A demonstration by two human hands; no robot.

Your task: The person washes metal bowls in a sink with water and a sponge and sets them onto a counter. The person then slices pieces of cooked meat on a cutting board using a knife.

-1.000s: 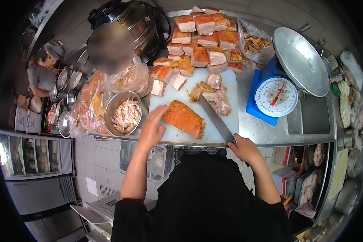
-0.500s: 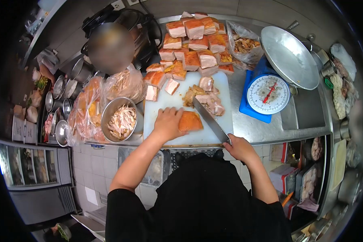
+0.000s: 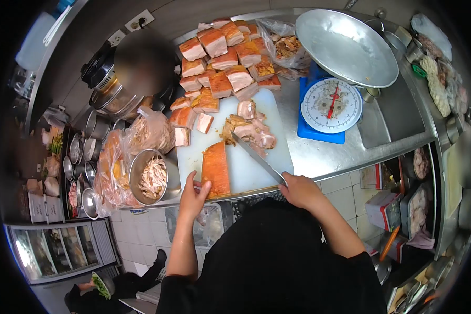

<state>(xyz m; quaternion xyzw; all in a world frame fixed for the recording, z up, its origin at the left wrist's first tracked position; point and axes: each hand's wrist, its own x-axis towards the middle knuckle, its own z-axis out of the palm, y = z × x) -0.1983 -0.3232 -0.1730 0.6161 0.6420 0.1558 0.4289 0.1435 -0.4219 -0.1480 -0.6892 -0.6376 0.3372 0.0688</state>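
My right hand (image 3: 301,190) grips a knife (image 3: 261,161) at the front edge of the white cutting board (image 3: 248,180). The blade slants up and left, its tip beside a heap of cut meat pieces (image 3: 254,131). A long slab of pork belly (image 3: 215,170), orange-brown skin up, lies lengthwise on the board, left of the blade. At its lower left edge is my left hand (image 3: 194,196), fingers apart, the thumb against the slab. Smaller pork belly blocks (image 3: 204,123) sit at the board's upper left, and a pile of larger pork belly blocks (image 3: 225,63) is behind.
Left of the board stands a metal container (image 3: 134,180) of sliced meat, near plastic bags of meat (image 3: 149,133). A blue dial scale (image 3: 322,136) with a wide metal pan (image 3: 345,47) is at the right. Another person's hand holds a bowl of greens (image 3: 103,285) at lower left.
The slab has turned from lying crosswise to lengthwise. My left hand moved from on top of it to its lower left edge. The view has shifted; the knife stays in my right hand.
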